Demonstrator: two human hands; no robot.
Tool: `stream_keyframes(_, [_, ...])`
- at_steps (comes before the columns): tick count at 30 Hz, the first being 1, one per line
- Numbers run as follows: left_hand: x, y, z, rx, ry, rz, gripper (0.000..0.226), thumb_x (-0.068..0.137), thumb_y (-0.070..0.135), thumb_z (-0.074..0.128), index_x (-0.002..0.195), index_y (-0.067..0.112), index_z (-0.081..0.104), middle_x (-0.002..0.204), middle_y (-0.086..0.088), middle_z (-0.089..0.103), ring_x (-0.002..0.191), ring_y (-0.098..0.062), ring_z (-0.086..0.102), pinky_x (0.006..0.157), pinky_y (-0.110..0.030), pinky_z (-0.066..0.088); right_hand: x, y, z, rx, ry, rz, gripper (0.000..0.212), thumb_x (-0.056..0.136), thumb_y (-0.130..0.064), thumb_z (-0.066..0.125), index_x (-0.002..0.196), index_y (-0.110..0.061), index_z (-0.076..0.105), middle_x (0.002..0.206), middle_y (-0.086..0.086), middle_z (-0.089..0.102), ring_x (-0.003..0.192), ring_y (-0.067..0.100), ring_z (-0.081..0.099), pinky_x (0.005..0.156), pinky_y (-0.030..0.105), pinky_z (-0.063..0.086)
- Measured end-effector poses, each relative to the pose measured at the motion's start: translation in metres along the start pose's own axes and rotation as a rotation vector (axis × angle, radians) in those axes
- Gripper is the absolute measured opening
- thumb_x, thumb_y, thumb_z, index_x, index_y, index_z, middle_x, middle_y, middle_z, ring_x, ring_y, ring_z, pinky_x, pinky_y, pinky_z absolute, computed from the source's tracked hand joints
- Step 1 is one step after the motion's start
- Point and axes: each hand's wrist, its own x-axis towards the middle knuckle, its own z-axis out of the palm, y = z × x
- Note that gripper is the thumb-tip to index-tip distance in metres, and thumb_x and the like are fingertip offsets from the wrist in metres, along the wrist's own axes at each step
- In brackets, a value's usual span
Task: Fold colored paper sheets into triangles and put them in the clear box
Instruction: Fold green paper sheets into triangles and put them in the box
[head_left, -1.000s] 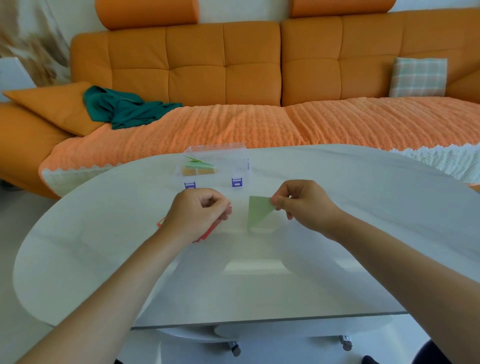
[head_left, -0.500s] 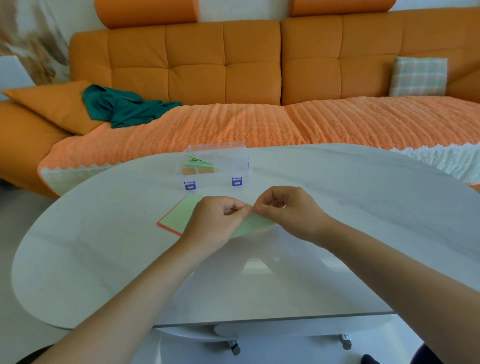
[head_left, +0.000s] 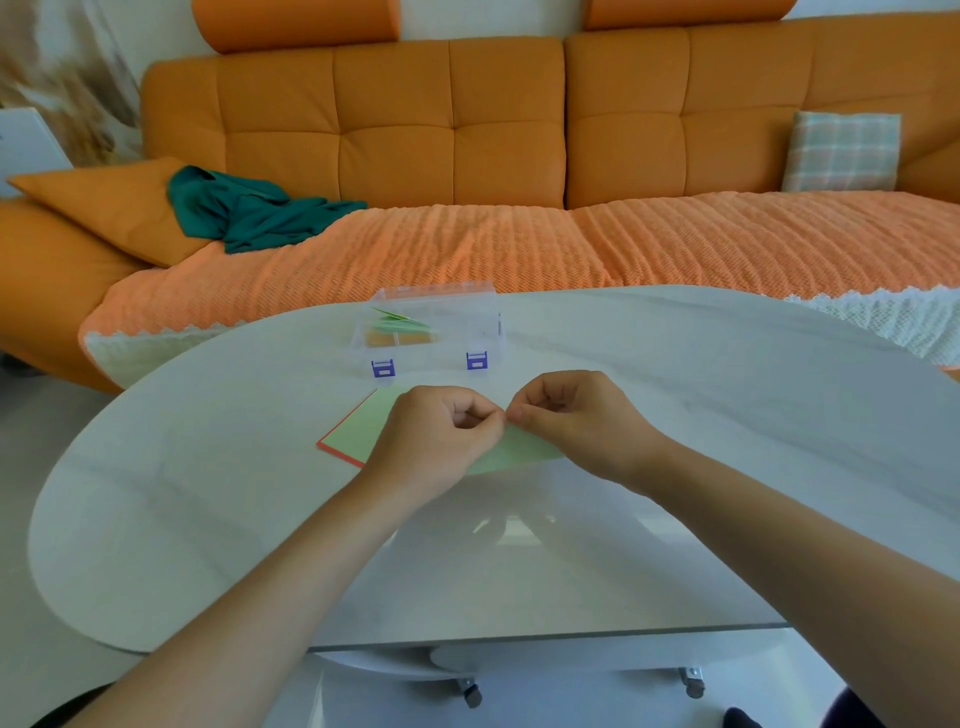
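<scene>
My left hand (head_left: 441, 436) and right hand (head_left: 574, 421), fingertips meeting, pinch one green sheet (head_left: 376, 426); clear box (head_left: 434, 332) at twelve o'clock.

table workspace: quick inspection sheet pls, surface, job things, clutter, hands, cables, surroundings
surface: glossy white oval table.
job's things: green sheet lies over a red sheet, only its edge showing; clear box behind, folded papers inside.
clutter: nothing seen.
grippers: left hand and right hand both pinch the green sheet, fingertips meeting.
cables: nothing seen.
surroundings: orange sofa, teal cloth, plaid cushion.
</scene>
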Motion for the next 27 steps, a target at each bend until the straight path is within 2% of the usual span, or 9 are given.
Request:
stream_keyframes(4, [0.000,0.000,-0.001,0.038,-0.009,0.030,0.016,0.084,0.019,0.071,0.068,0.019,0.072,0.064,0.007,0.070,0.056,-0.003,0.057,0.062,-0.023,0.047,0.001,0.000,0.002,0.050,0.045,0.009,0.015,0.094,-0.019,0.066,0.080,-0.018,0.073,0.070,-0.002,0.066,0.057,0.008,0.050,0.048,0.020,0.039])
stream_keyframes(6, [0.000,0.002,-0.003,0.010,-0.035,0.009,0.017,0.084,0.015,0.069,0.067,0.016,0.071,0.064,0.006,0.071,0.059,-0.003,0.064,0.068,-0.027,0.054,0.003,0.001,0.002,0.093,0.098,0.022,0.016,0.094,-0.019,0.065,0.080,-0.019,0.072,0.074,-0.003,0.069,0.060,0.008,0.052,0.051,0.019,0.040])
stream_keyframes(8, [0.002,0.002,-0.005,-0.040,-0.075,-0.035,0.018,0.085,0.011,0.066,0.068,0.014,0.071,0.067,0.003,0.074,0.070,-0.011,0.074,0.081,-0.040,0.061,0.005,0.001,0.001,0.131,0.144,0.035,0.016,0.094,-0.020,0.065,0.079,-0.018,0.072,0.074,-0.003,0.067,0.058,0.005,0.051,0.050,0.017,0.038])
stream_keyframes(11, [0.005,-0.001,-0.012,-0.022,-0.120,-0.057,0.020,0.085,0.010,0.064,0.068,0.017,0.071,0.071,0.002,0.076,0.077,-0.020,0.075,0.084,-0.048,0.060,0.009,0.001,-0.002,0.168,0.227,0.049,0.017,0.095,-0.019,0.065,0.079,-0.017,0.072,0.071,-0.004,0.064,0.053,0.001,0.049,0.047,0.011,0.036])
stream_keyframes(16, [0.006,-0.006,-0.027,0.254,-0.160,-0.030,0.018,0.084,0.014,0.068,0.067,0.018,0.072,0.068,0.010,0.074,0.070,0.001,0.069,0.075,-0.027,0.057,0.015,0.002,-0.005,0.193,0.332,0.061,0.018,0.095,-0.019,0.065,0.079,-0.020,0.072,0.074,-0.005,0.063,0.058,0.003,0.051,0.049,0.012,0.037])
stream_keyframes(20, [0.011,-0.004,-0.029,0.141,0.040,0.038,0.013,0.088,0.024,0.067,0.077,0.026,0.073,0.078,0.018,0.073,0.077,0.003,0.066,0.074,-0.014,0.049,0.014,-0.002,0.001,0.185,0.253,0.042,0.017,0.094,-0.022,0.067,0.079,-0.020,0.073,0.069,-0.008,0.063,0.052,-0.001,0.049,0.047,0.012,0.036])
stream_keyframes(22, [0.013,-0.002,-0.027,0.073,0.018,0.056,0.004,0.088,0.032,0.071,0.092,0.033,0.073,0.085,0.019,0.073,0.084,0.006,0.064,0.076,-0.007,0.045,0.013,-0.004,0.009,0.192,0.212,0.025,0.017,0.094,-0.023,0.067,0.079,-0.021,0.073,0.070,-0.007,0.065,0.058,0.004,0.052,0.052,0.016,0.038])
stream_keyframes(24, [0.015,-0.004,-0.025,0.023,-0.045,0.051,0.006,0.088,0.032,0.072,0.094,0.034,0.073,0.085,0.014,0.074,0.082,0.000,0.066,0.079,-0.017,0.049,0.014,-0.007,0.016,0.199,0.186,0.011,0.015,0.094,-0.025,0.068,0.080,-0.020,0.074,0.073,-0.003,0.067,0.064,0.009,0.054,0.058,0.021,0.041])
stream_keyframes(27, [0.019,-0.009,-0.029,-0.001,0.005,0.025,0.011,0.088,0.026,0.072,0.078,0.029,0.075,0.077,0.006,0.074,0.074,-0.018,0.070,0.074,-0.039,0.057,0.017,-0.010,0.020,0.207,0.148,0.014,0.008,0.091,-0.023,0.073,0.084,-0.019,0.076,0.075,0.000,0.071,0.066,0.010,0.056,0.064,0.024,0.045])
